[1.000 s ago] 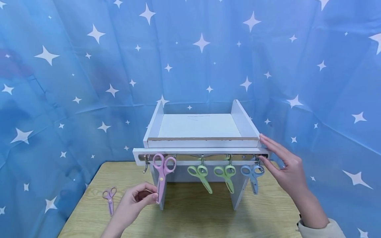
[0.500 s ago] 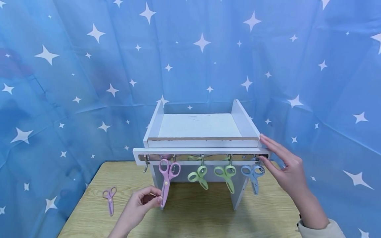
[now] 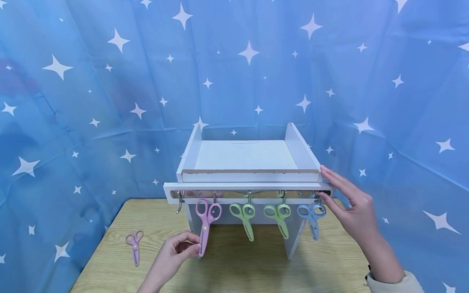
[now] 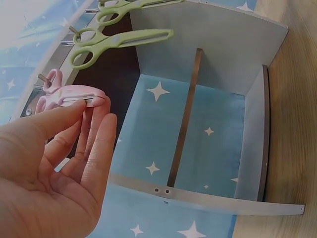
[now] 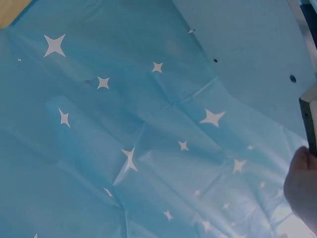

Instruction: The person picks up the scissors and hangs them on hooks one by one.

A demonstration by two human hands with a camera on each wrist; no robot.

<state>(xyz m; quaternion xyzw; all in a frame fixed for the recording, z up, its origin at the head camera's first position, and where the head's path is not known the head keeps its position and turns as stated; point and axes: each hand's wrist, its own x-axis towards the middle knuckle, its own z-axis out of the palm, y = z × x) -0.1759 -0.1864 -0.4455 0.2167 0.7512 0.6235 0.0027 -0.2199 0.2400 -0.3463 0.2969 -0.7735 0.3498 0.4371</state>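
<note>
My left hand [image 3: 177, 254] pinches pink scissors [image 3: 206, 228] near the blade tips, blades pointing down. Their finger loops are at the second hook from the left; in the left wrist view the hook's end shows at one loop of the pink scissors [image 4: 74, 92]. My right hand [image 3: 353, 209] rests against the right end of the white rack [image 3: 249, 177], its forefinger straight on the shelf side and the thumb at the hook rail. Green scissors [image 3: 244, 219], a second green pair [image 3: 279, 219] and blue scissors [image 3: 311, 219] hang from the hooks to the right.
Purple scissors [image 3: 134, 247] lie on the wooden table [image 3: 110, 234] at the left. A bare hook [image 3: 179, 202] is at the rail's left end. Behind the rack hangs a blue curtain [image 3: 234, 89] with white stars.
My left hand has moved the pink scissors right and slightly down to the second hook. The left green scissors swung and now hang differently. My right hand has stayed in place.
</note>
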